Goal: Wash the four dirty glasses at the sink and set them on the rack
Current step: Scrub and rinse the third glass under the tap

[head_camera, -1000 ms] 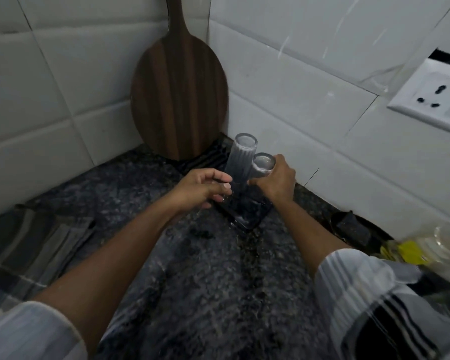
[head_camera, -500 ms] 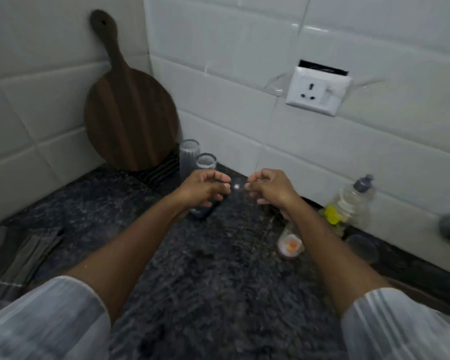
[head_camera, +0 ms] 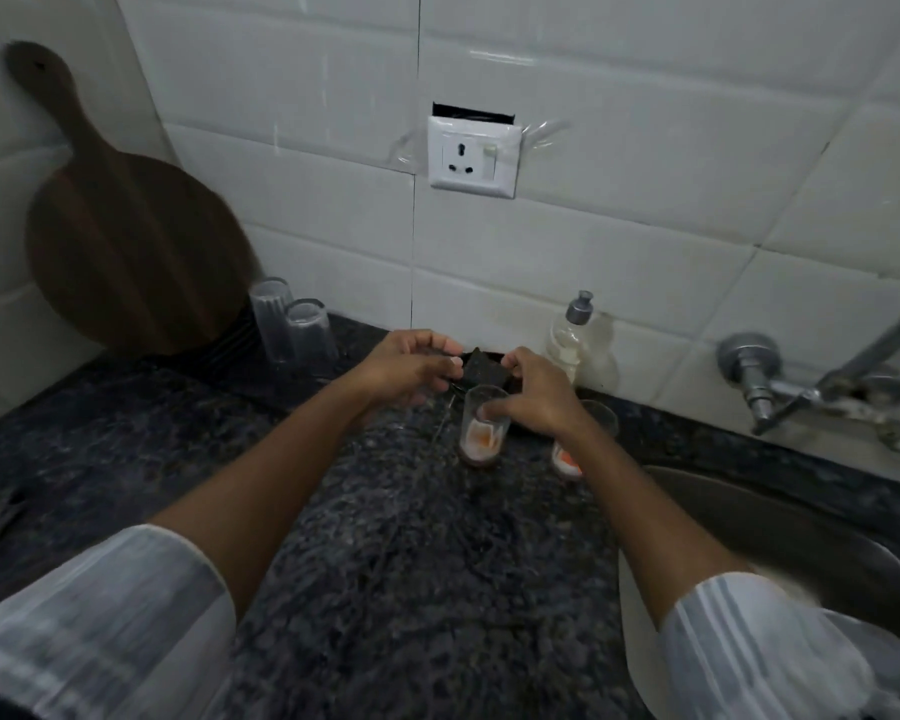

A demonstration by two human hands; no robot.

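Two washed glasses [head_camera: 268,314] [head_camera: 307,330] stand upside down on a dark ribbed rack [head_camera: 237,337] by the back wall. Two dirty glasses with orange residue stand upright on the counter: one [head_camera: 481,436] is under my right hand [head_camera: 533,402], the other [head_camera: 567,457] is partly hidden behind my right wrist. My right thumb lies across the first glass's rim and my fingers curl over it. My left hand [head_camera: 411,368] pinches the left edge of a dark sponge [head_camera: 481,368] just behind that glass.
A soap bottle [head_camera: 578,345] stands against the wall behind my right hand. The steel sink [head_camera: 801,537] and wall tap [head_camera: 811,392] are at the right. A round wooden board [head_camera: 131,252] leans in the left corner, with a wall socket [head_camera: 473,158] above the counter.
Both hands let go of the two upturned glasses on the rack and moved right to the sponge and a dirty glass. The view swung right toward the sink.
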